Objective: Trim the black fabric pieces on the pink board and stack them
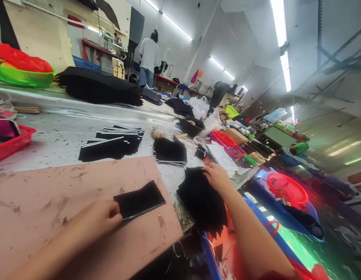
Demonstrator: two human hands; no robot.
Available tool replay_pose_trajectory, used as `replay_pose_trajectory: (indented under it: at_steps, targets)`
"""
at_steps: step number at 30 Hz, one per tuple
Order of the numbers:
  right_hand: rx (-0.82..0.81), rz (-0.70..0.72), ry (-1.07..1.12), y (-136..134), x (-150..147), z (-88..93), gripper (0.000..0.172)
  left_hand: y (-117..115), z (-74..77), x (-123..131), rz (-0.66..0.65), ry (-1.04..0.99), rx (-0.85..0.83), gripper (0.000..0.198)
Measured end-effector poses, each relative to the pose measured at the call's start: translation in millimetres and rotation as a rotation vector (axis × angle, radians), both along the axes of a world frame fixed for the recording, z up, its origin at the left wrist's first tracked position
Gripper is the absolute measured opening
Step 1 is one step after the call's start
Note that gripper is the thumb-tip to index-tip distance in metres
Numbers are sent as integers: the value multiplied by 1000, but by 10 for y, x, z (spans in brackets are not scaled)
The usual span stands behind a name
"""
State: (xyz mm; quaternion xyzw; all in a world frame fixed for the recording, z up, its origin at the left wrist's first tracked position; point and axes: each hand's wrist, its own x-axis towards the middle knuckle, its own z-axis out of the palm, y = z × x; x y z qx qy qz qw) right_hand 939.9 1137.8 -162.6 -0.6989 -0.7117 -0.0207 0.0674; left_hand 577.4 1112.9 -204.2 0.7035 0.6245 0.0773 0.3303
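My left hand (94, 219) pinches the near-left corner of a flat black rectangular piece (141, 201) that lies on a pink work board (51, 202). My right hand (217, 175) rests palm down on top of a fanned stack of black pieces (202, 200) at the table's right edge, beside the board. Its fingers lie on the stack; whether they grip a piece is hidden.
Further stacks of black pieces (113, 142) (170, 151) lie beyond the board. A red basket (11, 144) stands left, a green tub (22, 76) behind. Black fabric (98, 87), a black bowl (192, 126), pink baskets (227, 140) and blue bins (285, 202) crowd the right. A person (148, 58) stands far back.
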Motion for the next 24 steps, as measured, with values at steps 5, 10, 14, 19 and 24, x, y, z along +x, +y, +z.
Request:
replay_pose_trajectory:
  at_steps: [5,10,14,19,24]
  targets:
    - [-21,219,145,-378,-209,403,23,-182,107,103,-138,31,-94,16]
    - [-506,691,474,-510,-840,520,26,-293,298,81,-223,107,-21,22]
    - [-683,841,473,-445,-1373,157,13,-486,253,-9,-347,247,47,23]
    - [-633,764,283,-397,-1570,-198,7,-829,-93,-138,-579,154,571,21]
    - [-577,755,211,-403,-1601,-272,12,-840,-225,-192,-590,96,876,23]
